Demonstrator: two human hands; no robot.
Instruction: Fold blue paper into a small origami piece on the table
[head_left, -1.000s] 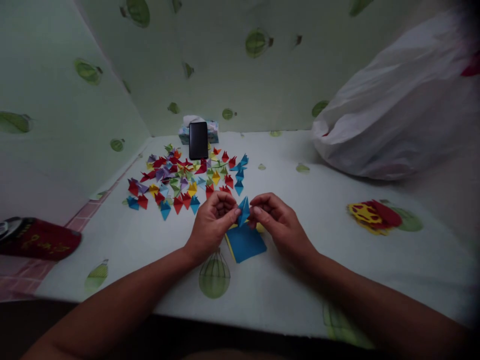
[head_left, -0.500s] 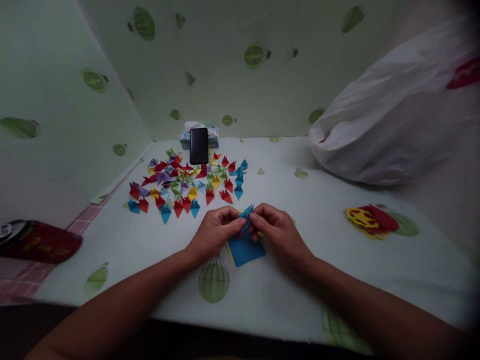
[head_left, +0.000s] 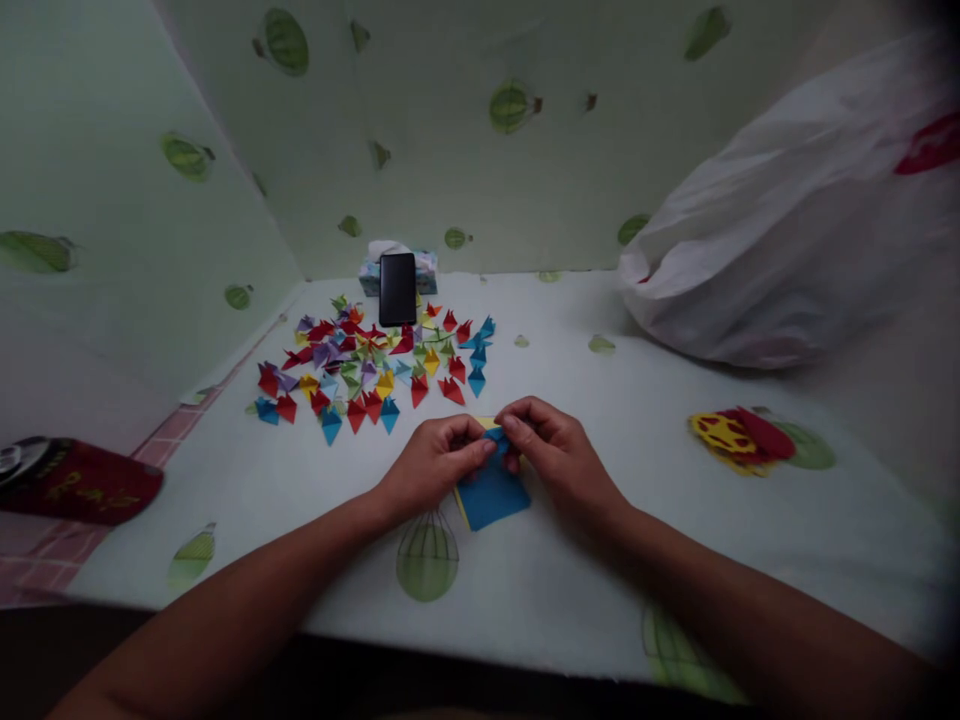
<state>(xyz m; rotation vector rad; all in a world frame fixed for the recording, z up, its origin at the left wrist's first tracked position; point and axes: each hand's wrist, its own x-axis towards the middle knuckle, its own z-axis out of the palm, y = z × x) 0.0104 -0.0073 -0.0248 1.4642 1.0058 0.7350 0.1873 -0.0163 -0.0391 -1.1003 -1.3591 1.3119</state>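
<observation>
My left hand and my right hand meet at the middle of the table, fingers pinched together on a small folded blue paper piece. Most of that piece is hidden by the fingertips. Directly under the hands lies a small stack of blue paper squares with a yellow sheet showing at its edge. Beyond the hands, a spread of several folded paper triangles in red, blue, yellow, purple and green covers the table's far left.
A black phone leans on a tissue box at the back wall. A large white plastic bag fills the right. Red and yellow paper lies at right; a dark red object sits at the left edge.
Both hands have lowered the blue folded piece from a raised, upright pose down close to the blue stack, and the fingertips now cover most of it.
</observation>
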